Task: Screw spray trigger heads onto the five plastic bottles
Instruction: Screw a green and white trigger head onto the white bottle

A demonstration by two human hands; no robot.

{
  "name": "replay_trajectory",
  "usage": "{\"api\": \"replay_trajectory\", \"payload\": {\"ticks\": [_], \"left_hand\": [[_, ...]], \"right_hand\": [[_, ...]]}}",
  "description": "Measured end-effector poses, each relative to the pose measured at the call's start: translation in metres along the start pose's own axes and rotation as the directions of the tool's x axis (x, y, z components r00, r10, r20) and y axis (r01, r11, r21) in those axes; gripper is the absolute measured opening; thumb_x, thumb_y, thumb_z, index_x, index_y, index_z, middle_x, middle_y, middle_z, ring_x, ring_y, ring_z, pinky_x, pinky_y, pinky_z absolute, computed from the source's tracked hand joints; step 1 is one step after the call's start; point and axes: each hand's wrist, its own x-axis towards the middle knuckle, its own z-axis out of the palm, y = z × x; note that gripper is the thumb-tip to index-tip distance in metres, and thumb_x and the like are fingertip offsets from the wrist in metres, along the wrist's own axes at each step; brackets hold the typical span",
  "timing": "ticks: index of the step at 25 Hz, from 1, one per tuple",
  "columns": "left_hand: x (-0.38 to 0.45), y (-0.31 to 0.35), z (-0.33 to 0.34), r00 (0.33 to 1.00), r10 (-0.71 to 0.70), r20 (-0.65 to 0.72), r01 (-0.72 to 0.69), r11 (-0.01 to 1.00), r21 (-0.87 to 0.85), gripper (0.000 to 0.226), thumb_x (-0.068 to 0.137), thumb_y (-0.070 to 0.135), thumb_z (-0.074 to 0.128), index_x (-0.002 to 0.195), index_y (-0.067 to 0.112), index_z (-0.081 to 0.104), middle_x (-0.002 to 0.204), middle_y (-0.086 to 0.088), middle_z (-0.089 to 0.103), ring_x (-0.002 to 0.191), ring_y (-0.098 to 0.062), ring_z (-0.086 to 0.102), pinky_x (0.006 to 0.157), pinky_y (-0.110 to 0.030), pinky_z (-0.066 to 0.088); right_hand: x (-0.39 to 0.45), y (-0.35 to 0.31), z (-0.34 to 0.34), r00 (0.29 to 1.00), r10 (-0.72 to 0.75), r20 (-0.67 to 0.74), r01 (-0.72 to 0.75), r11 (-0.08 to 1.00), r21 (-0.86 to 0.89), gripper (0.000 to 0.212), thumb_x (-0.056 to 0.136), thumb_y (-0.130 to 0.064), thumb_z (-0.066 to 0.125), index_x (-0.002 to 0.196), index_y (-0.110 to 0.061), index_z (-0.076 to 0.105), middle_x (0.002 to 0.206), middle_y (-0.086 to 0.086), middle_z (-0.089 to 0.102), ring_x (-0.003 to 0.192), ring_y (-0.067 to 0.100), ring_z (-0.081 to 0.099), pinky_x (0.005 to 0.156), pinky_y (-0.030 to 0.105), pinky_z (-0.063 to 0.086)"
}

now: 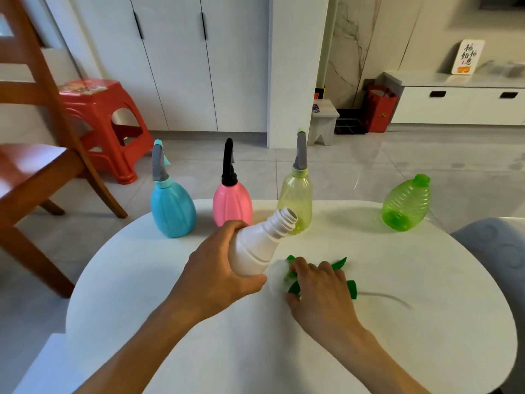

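Observation:
My left hand (218, 263) grips a white bottle (258, 245), tilted with its open threaded neck pointing up and right. My right hand (321, 288) lies on green spray trigger heads (350, 288) on the white round table (426, 322), fingers curled over them; one has a white collar and a thin dip tube trailing right. At the far table edge stand a blue bottle (172, 211), a pink bottle (233, 203) and a pale yellow bottle (297, 200), each with a trigger head on. A green bottle (404, 206) stands at the right with a bare neck.
A wooden chair (37, 166) stands at the left beside the table, a red plastic stool (105, 120) behind it. A grey-blue seat (500, 245) touches the table's right side. White cabinets and a low white drawer unit line the far wall.

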Motion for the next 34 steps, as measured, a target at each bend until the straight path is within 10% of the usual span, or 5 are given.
{"api": "replay_trajectory", "payload": {"ticks": [2,4,8,24,34], "left_hand": [[-0.001,-0.002,-0.002,1.000,-0.004,-0.005,0.004,1.000,0.019,0.076,0.056,0.052,0.085,0.118,0.044,0.040,0.105,0.027,0.053,0.092,0.000,0.058,0.066,-0.011,0.046],[-0.002,-0.004,-0.006,0.999,-0.020,-0.028,0.021,0.999,0.030,0.076,0.057,0.051,0.086,0.118,0.043,0.041,0.105,0.025,0.054,0.092,0.000,0.057,0.068,-0.015,0.047],[-0.002,-0.006,-0.010,0.997,-0.052,-0.064,0.056,0.997,0.054,0.076,0.057,0.048,0.087,0.120,0.040,0.046,0.104,0.022,0.057,0.088,0.000,0.057,0.063,-0.010,0.041],[0.001,-0.010,0.002,0.993,-0.098,-0.071,0.118,0.922,0.369,0.074,0.066,0.053,0.078,0.125,0.030,0.040,0.113,0.010,0.054,0.094,-0.011,0.050,0.077,-0.029,0.050],[-0.003,-0.001,0.012,0.994,0.084,-0.072,-0.052,0.929,0.367,0.078,0.061,0.050,0.081,0.126,0.030,0.042,0.114,0.007,0.057,0.095,-0.015,0.053,0.077,-0.032,0.051]], "right_hand": [[0.010,0.007,-0.015,0.976,0.206,0.073,-0.216,0.860,0.463,0.031,0.083,-0.030,0.069,0.111,-0.024,0.056,0.088,-0.004,0.071,0.080,0.017,0.064,0.066,0.031,0.044],[0.023,0.022,-0.036,0.911,0.346,0.226,-0.343,0.327,0.881,0.033,0.080,-0.017,0.078,0.108,-0.020,0.062,0.079,-0.002,0.075,0.061,0.006,0.064,0.059,0.028,0.045],[0.031,0.055,-0.074,0.892,0.387,0.233,-0.082,-0.369,0.926,0.021,0.072,-0.017,0.074,0.091,-0.023,0.065,0.079,-0.006,0.075,0.076,0.012,0.067,0.075,0.035,0.049],[0.028,0.079,-0.092,0.859,0.510,0.039,0.139,-0.305,0.942,0.031,0.092,-0.003,0.059,0.120,-0.016,0.060,0.105,0.001,0.068,0.091,0.014,0.067,0.081,0.032,0.049],[0.018,0.024,-0.051,0.975,0.223,-0.003,0.031,-0.121,0.992,0.077,0.079,0.004,0.067,0.142,-0.033,0.043,0.113,0.007,0.072,0.096,0.020,0.067,0.078,0.032,0.054]]}}
